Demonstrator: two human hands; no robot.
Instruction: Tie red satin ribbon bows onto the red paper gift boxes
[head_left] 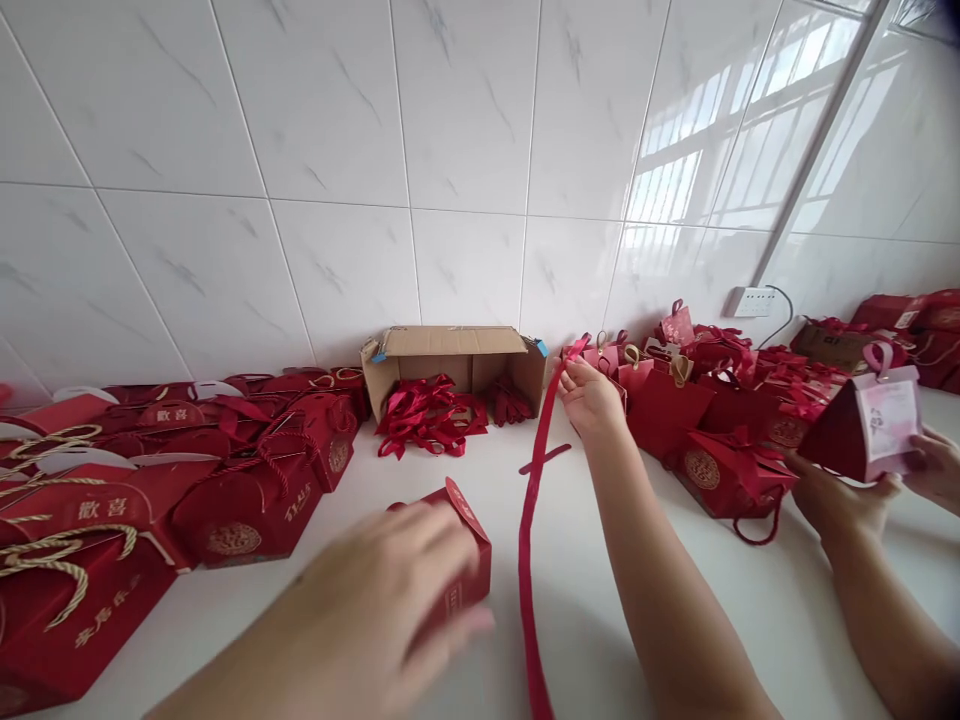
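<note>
A long red satin ribbon (529,540) is pinched near its top end in my right hand (592,395), which is raised at the middle of the table. From there the ribbon hangs toward me and runs out of the bottom of the view. My left hand (390,590), blurred by motion, is over a small red gift box (469,560), its thumb and fingers apart. That hand hides much of the box, and I cannot tell whether they touch. A short dark red strip (545,459) lies behind the ribbon.
A cardboard box (457,342) of red ribbons stands against the tiled wall. Red gift boxes with rope handles (240,520) crowd the left; more red boxes (705,470) fill the right. Another person's hands (847,505) hold a triangular box (847,425) at far right.
</note>
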